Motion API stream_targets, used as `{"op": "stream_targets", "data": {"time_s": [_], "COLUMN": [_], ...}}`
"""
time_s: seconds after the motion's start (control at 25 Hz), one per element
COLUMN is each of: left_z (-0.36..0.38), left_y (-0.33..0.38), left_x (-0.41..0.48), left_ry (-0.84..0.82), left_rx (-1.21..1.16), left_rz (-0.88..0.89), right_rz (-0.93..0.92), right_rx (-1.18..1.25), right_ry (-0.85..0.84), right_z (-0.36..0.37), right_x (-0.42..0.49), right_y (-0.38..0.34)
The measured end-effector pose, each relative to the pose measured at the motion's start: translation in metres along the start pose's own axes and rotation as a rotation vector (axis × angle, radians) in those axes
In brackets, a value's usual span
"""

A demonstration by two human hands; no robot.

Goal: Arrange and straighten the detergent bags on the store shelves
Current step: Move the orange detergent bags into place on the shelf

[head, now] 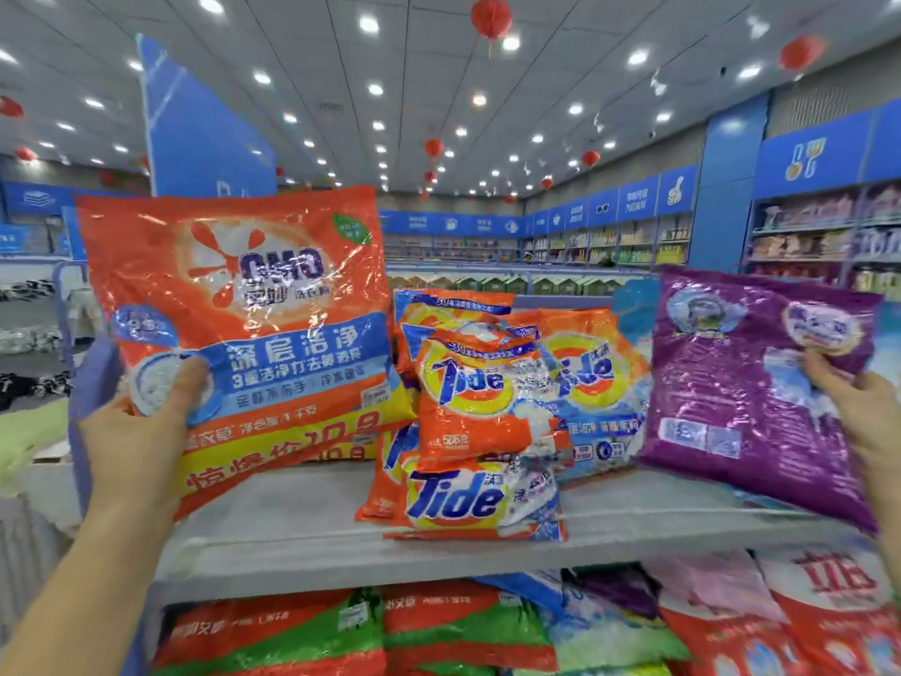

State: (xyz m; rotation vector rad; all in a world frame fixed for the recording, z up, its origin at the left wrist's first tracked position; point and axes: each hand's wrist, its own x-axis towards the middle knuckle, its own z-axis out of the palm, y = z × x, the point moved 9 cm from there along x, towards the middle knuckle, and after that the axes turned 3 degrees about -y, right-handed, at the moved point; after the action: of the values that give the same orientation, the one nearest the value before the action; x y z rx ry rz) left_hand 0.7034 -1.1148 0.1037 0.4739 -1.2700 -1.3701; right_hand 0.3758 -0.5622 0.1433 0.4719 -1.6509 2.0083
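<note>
The left hand (136, 431) grips the big orange OMO bag (244, 295) near its lower left corner. Its thumb is on the front and the other fingers are hidden behind. That bag stands at the left end of the white shelf (302, 519). The right hand (863, 422) pinches the purple bag (741, 392) at the right end; its writing is too blurry to read. Tide bags (482, 407) pile up mid-shelf. More bags (439, 626) lie below, cut off. Red lanterns (491, 17) hang from the store ceiling.

Bare grey shelf (292, 519) lies open front-left; the Tide bags (480, 417) pile up mid-shelf (leaning, overlapping), blocking passage between orange bag (253, 304) and purple bag (751, 383).
</note>
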Motion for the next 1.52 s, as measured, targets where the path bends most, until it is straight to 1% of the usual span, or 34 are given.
{"op": "stream_targets", "data": {"time_s": [0.04,0.08,0.12,0.16,0.24,0.32,0.36,0.4,0.44,0.48,0.56,0.6,0.64,0.68,0.72,0.76,0.8,0.84,0.88,0.92,1.0,1.04,1.08,1.12,1.16,1.24,1.28,1.32,1.36,1.48,1.52], "left_z": [-0.001,-0.005,-0.008,-0.008,-0.012,-0.013,-0.013,-0.013,-0.014,-0.014,-0.013,-0.013,-0.011,-0.006,-0.005,-0.003,-0.002,-0.001,0.0,0.0,-0.001,-0.001,-0.002,-0.002,-0.002,-0.003,-0.004,-0.003,-0.002,-0.003,-0.003], "left_y": [-0.004,-0.009,-0.013,-0.017,-0.022,-0.027,-0.031,-0.034,-0.036,-0.038,-0.041,-0.041,-0.04,-0.041,-0.042,-0.043,-0.043,-0.045,-0.047,-0.052,-0.064,-0.067,-0.07,-0.072,-0.071,-0.073,-0.076,-0.077,-0.075,-0.072,-0.073], "left_x": [0.0,0.0,0.0,-0.001,-0.005,-0.005,-0.004,-0.003,-0.002,-0.002,-0.001,0.0,0.002,0.003,0.005,0.008,0.012,0.016,0.021,0.024,0.03,0.032,0.034,0.038,0.039,0.045,0.047,0.048,0.046,0.044,0.043], "left_ry": [0.017,0.029,0.037,0.039,0.069,0.083,0.083,0.078,0.082,0.079,0.06,0.05,0.043,0.022,0.008,-0.012,-0.028,-0.052,-0.075,-0.092,-0.112,-0.119,-0.118,-0.12,-0.122,-0.124,-0.129,-0.146,-0.155,-0.162,-0.163], "left_rx": [0.016,0.02,0.037,0.053,0.052,0.054,0.065,0.063,0.057,0.055,0.047,0.048,0.061,0.064,0.076,0.08,0.087,0.097,0.114,0.138,0.165,0.168,0.167,0.172,0.151,0.103,0.075,0.044,0.021,-0.038,-0.046], "left_rz": [-0.001,-0.001,0.004,0.009,0.011,0.001,0.0,0.009,0.013,0.012,0.007,0.001,0.007,0.002,-0.003,-0.015,-0.018,-0.03,-0.044,-0.077,-0.13,-0.142,-0.147,-0.144,-0.141,-0.138,-0.139,-0.14,-0.13,-0.09,-0.097], "right_rz": [-0.012,0.025,0.042,0.021,-0.248,-0.443,-0.454,-0.468,-0.433,-0.374,-0.121,-0.023,0.022,-0.033,-0.142,-0.25,-0.321,-0.37,-0.389,-0.349,-0.13,-0.007,0.064,0.111,0.134,0.114,0.084,0.064,0.076,0.255,0.266], "right_rx": [-0.115,-0.202,-0.279,-0.343,-0.57,-0.859,-0.987,-1.096,-1.158,-1.167,-0.953,-0.823,-0.724,-0.666,-0.621,-0.539,-0.416,-0.312,-0.242,-0.211,-0.183,-0.198,-0.22,-0.207,-0.174,-0.09,-0.077,-0.091,-0.113,-0.166,-0.224], "right_ry": [-0.047,-0.098,-0.183,-0.224,-0.276,-0.316,-0.325,-0.298,-0.303,-0.328,-0.453,-0.435,-0.334,-0.183,-0.068,0.0,-0.019,-0.123,-0.274,-0.439,-0.761,-0.849,-0.872,-0.845,-0.769,-0.52,-0.391,-0.303,-0.284,-0.432,-0.464], "right_z": [0.023,0.034,0.053,0.068,0.095,0.108,0.11,0.108,0.105,0.104,0.103,0.102,0.096,0.088,0.088,0.095,0.112,0.139,0.176,0.216,0.301,0.335,0.363,0.384,0.398,0.399,0.392,0.385,0.381,0.391,0.394], "right_x": [-0.003,-0.003,-0.002,-0.005,-0.013,-0.022,-0.022,-0.017,-0.009,-0.004,0.001,-0.001,-0.006,-0.013,-0.032,-0.055,-0.08,-0.101,-0.125,-0.146,-0.184,-0.199,-0.207,-0.212,-0.213,-0.211,-0.211,-0.212,-0.215,-0.226,-0.23], "right_y": [-0.002,0.016,0.035,0.057,0.072,0.088,0.097,0.103,0.11,0.11,0.113,0.107,0.091,0.064,0.028,-0.009,-0.039,-0.06,-0.076,-0.078,-0.057,-0.042,-0.028,-0.017,-0.011,-0.007,-0.006,-0.003,0.004,0.039,0.043]}}
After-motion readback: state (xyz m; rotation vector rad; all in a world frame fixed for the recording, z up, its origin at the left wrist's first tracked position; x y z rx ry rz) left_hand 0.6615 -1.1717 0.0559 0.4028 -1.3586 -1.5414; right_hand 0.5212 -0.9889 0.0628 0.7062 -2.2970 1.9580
